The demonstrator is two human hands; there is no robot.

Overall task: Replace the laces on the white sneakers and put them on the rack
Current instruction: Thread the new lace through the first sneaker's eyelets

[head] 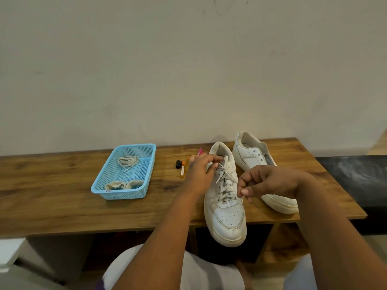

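A lace [225, 181] is being pinched by both hands (left [199, 174], right [270, 183]) over the sneaker [227, 216] on the wooden table [62, 195], beside a plain wall [188, 70].

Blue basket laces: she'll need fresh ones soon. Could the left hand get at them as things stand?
Probably yes: the blue basket is open-topped with bare table between, though the left hand currently grips the sneaker.

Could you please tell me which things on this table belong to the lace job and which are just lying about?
Belong to the job:
laced sneaker, worked on by left hand and right hand
unlaced sneaker
blue basket holding laces

Just lying about, apparently:
orange tube
black cap
pink item
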